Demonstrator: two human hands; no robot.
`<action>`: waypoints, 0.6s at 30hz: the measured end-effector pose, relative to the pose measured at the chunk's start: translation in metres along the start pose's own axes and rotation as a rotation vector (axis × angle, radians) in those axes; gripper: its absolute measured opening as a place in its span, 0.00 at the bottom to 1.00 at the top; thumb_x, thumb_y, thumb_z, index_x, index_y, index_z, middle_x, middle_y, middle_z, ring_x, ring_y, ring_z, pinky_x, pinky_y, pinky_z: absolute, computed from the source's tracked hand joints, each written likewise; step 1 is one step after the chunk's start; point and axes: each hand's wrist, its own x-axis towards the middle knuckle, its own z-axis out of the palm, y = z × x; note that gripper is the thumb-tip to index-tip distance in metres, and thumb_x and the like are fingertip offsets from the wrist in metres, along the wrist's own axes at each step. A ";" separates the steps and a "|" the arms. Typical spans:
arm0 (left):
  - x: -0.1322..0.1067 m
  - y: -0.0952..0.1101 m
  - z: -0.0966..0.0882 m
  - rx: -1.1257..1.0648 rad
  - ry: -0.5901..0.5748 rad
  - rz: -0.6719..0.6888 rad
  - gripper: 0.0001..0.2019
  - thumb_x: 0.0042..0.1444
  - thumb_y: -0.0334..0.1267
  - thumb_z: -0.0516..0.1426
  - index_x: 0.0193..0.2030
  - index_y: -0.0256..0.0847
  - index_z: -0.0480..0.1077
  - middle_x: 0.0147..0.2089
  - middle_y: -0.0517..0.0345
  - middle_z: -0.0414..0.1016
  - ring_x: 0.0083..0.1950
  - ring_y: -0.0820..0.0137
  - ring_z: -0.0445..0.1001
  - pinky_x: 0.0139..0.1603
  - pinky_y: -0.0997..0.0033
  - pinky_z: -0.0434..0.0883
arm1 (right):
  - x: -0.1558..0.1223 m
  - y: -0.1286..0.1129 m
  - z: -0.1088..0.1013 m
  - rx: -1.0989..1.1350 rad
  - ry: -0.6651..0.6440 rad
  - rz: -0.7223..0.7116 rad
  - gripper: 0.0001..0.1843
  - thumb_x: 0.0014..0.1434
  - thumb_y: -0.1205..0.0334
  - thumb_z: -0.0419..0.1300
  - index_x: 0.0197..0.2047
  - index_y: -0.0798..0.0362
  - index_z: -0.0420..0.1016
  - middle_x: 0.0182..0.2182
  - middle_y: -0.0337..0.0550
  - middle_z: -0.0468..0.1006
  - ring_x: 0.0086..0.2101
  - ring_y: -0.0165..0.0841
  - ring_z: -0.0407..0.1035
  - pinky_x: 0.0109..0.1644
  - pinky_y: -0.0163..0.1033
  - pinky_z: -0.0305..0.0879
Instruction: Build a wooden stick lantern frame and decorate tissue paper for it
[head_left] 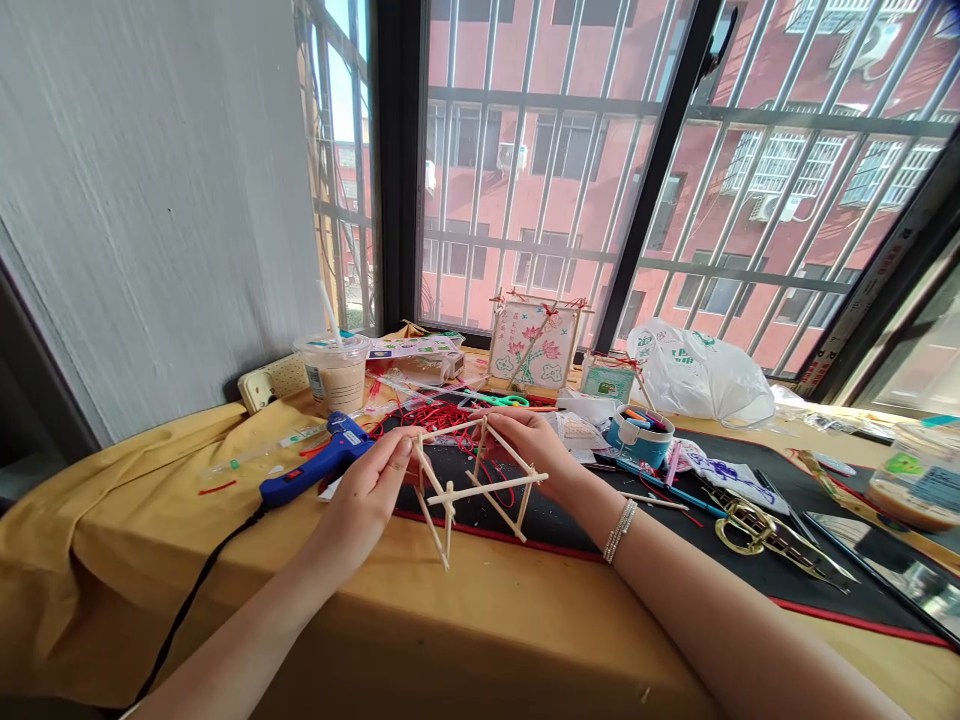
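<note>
A frame of thin wooden sticks (pixel 480 488) hangs just above the table between both hands. My left hand (pixel 367 492) pinches the left corner of the stick frame, fingers closed on it. My right hand (pixel 534 442) grips the upper right part of the same frame, fingers curled round a stick; a bead bracelet sits on that wrist. Under the frame lies a black mat (pixel 750 570) with a red edge, on a yellow cloth (pixel 480 620).
A blue glue gun (pixel 319 466) with a black cord lies left of my hands, beside a lidded drink cup (pixel 334 372). Red string (pixel 435 412), green scissors (pixel 499 399), a painted panel (pixel 534 345), a cup of pens (pixel 639 437), gold scissors (pixel 772 535) and a white plastic bag (pixel 697 375) crowd the back and right.
</note>
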 end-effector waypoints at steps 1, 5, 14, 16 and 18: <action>0.000 0.002 0.000 -0.005 -0.005 -0.003 0.20 0.57 0.54 0.46 0.46 0.41 0.64 0.33 0.57 0.71 0.37 0.63 0.71 0.44 0.63 0.68 | 0.000 0.000 0.000 -0.002 0.006 -0.005 0.15 0.43 0.51 0.66 0.29 0.54 0.77 0.25 0.39 0.73 0.24 0.27 0.65 0.29 0.33 0.66; -0.001 0.011 0.001 0.015 -0.002 0.021 0.20 0.57 0.54 0.45 0.44 0.41 0.65 0.28 0.59 0.70 0.32 0.65 0.70 0.39 0.67 0.68 | 0.000 -0.001 0.000 -0.010 0.012 -0.019 0.14 0.43 0.52 0.66 0.29 0.54 0.77 0.24 0.39 0.73 0.25 0.27 0.65 0.31 0.33 0.66; -0.004 0.009 -0.001 -0.030 0.015 -0.019 0.20 0.57 0.53 0.46 0.47 0.42 0.65 0.30 0.58 0.72 0.35 0.63 0.71 0.41 0.66 0.69 | -0.003 -0.002 0.002 -0.044 -0.028 -0.011 0.17 0.46 0.50 0.64 0.34 0.55 0.78 0.24 0.38 0.72 0.24 0.26 0.63 0.30 0.32 0.65; -0.005 0.009 -0.001 -0.076 0.009 -0.035 0.22 0.57 0.53 0.46 0.51 0.43 0.63 0.31 0.58 0.72 0.37 0.63 0.72 0.44 0.64 0.69 | -0.003 -0.002 0.000 -0.052 -0.023 -0.006 0.20 0.47 0.48 0.63 0.39 0.53 0.77 0.26 0.39 0.73 0.24 0.26 0.63 0.28 0.32 0.65; -0.006 0.009 -0.001 -0.092 0.014 -0.050 0.23 0.57 0.54 0.46 0.54 0.43 0.62 0.33 0.57 0.73 0.38 0.62 0.72 0.46 0.61 0.69 | -0.003 -0.002 -0.002 -0.066 -0.007 -0.010 0.22 0.48 0.47 0.62 0.42 0.52 0.76 0.28 0.40 0.75 0.24 0.25 0.63 0.28 0.31 0.65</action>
